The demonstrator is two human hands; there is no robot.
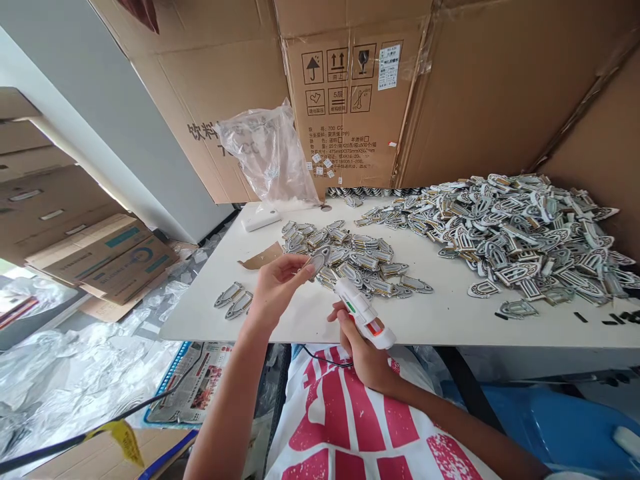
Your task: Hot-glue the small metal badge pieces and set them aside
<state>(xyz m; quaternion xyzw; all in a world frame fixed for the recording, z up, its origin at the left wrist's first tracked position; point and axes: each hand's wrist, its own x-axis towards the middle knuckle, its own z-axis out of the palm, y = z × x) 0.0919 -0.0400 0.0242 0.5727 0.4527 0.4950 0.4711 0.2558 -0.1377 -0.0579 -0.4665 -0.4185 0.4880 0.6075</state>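
My left hand (280, 283) pinches a small oval grey-and-white piece (318, 260) over the near edge of the middle pile. Closed around a white glue gun (365, 315) is my right hand (363, 353), just in front of the table's edge; the gun's nozzle points up and left toward the pile. Similar flat pieces lie in the middle pile (360, 257) beyond both hands. Two more pieces (234, 300) rest on the white table (200, 320), left of my left hand.
A large heap of pieces (520, 233) covers the table's right side. Cardboard boxes (350, 100) stand behind. A plastic bag (270, 153), a white object (261, 220) and a brown scrap (263, 257) lie at the left. Dark bits (620, 319) sit at the right edge.
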